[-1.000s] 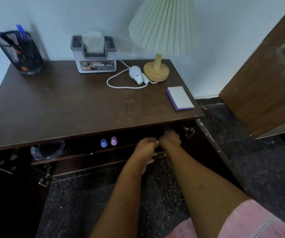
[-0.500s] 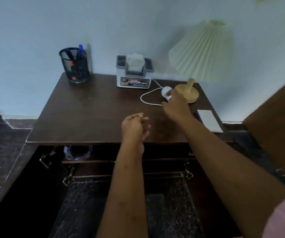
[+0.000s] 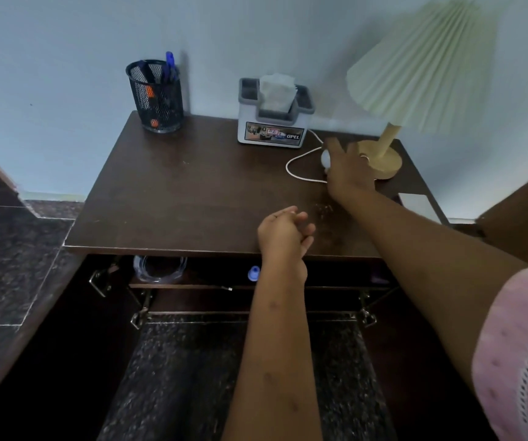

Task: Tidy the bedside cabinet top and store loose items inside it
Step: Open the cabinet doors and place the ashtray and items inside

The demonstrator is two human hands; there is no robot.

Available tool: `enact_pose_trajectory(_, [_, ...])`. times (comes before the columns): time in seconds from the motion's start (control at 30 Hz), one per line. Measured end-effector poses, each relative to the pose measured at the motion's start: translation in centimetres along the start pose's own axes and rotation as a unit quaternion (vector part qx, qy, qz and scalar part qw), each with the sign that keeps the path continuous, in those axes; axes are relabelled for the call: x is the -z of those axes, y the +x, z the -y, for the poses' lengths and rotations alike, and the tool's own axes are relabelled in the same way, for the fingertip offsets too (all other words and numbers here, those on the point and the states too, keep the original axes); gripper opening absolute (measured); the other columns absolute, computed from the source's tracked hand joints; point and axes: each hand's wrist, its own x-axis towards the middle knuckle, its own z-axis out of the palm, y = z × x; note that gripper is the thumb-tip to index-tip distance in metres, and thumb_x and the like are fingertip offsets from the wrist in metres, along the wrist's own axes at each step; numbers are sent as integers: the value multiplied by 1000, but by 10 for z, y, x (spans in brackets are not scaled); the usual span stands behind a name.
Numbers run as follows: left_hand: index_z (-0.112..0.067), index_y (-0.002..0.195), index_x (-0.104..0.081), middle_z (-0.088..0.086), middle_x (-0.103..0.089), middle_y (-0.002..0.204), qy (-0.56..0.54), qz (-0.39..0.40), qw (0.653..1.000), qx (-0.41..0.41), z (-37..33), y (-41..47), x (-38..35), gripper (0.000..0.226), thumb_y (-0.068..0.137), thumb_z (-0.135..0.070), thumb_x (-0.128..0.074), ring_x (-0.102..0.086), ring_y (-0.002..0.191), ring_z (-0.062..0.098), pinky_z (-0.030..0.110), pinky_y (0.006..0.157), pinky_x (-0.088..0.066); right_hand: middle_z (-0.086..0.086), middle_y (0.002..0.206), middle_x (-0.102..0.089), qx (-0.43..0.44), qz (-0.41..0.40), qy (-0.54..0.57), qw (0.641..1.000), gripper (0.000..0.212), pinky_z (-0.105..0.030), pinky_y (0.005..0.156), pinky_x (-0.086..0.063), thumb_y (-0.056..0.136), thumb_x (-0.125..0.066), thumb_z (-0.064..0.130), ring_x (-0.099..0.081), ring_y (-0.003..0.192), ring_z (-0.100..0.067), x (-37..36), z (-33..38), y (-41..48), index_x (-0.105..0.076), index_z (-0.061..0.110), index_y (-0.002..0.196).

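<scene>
So the loose bit in play here is the small white rounded gadget (image 3: pixel 325 159) on its white cord (image 3: pixel 291 163). It's sitting toward the back right of the cabinet top (image 3: pixel 192 192), just beside the wooden lamp base (image 3: pixel 383 160). The right hand (image 3: pixel 348 173) is lying over it with fingers splayed and fairly straight, so I'm calling that a flat hand on top and not a grip yet. Most of the gadget is hiding under the palm, so I can't tell if it's a plug, a charger or a little light. It's looking like smooth hard plastic, probably light and a bit slippery. I'd be pinching the body itself between thumb and fingers, not yanking the cord. The cord is looping loosely over the wood and running off behind the tissue holder (image 3: pixel 272 135). My guess is it's going to trail floppily and snag on the lamp or that holder, so gathering the loop first seems smart. The left hand (image 3: pixel 283 232) is hovering at the front edge, loosely curled and holding nothing I can see. Below, the doors are hanging open, and the shelf (image 3: pixel 192 283) is already holding a glass dish (image 3: pixel 157 268) and a small blue-capped thing (image 3: pixel 254 273).
</scene>
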Motion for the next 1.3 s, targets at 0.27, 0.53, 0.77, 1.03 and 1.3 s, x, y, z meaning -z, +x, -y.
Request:
enact_pose_trajectory(0.27, [-23,109,-53,-5,-58,98,20,33,998,-55,-3,-13,12,16,94,-29,-51,-59,90,16,29,73,-48,-11,120,-53,42,-30,364,930,44,-40,93,-44,83,-58,6,-52,107,-26,31,35,-81,-46,17,124])
enact_pose_trajectory(0.53, [-8,115,-60,14,-65,99,296,145,943,36,-15,-33,41,36,87,-30,-64,-61,73,20,33,65,-59,4,111,-61,50,103,488,865,48,-7,81,-44,78,-70,7,-58,96,-5,49,16,-175,-52,17,121])
enact_pose_trajectory(0.77, [-3,127,-50,17,-58,121,328,71,931,145,23,-29,64,44,88,-18,-63,-62,103,30,34,79,-54,-3,125,-55,-45,336,488,804,60,-36,86,-57,78,-74,10,-59,110,-20,11,-6,-200,-47,27,130])
enact_pose_trajectory(1.03, [-7,131,-50,8,-64,100,293,70,947,112,82,-12,54,36,96,-2,-43,-62,89,20,26,80,-47,-7,131,-55,-136,273,420,855,67,-32,94,-49,73,-78,10,-54,116,-22,-45,-49,-184,-48,21,132])
enact_pose_trajectory(1.3, [-13,141,-38,6,-50,139,323,107,926,165,123,15,43,44,98,-7,-42,-52,123,24,32,101,-39,-10,140,-48,-181,199,262,927,69,-30,98,-38,79,-73,14,-47,126,-28,-82,-91,-153,-39,13,139])
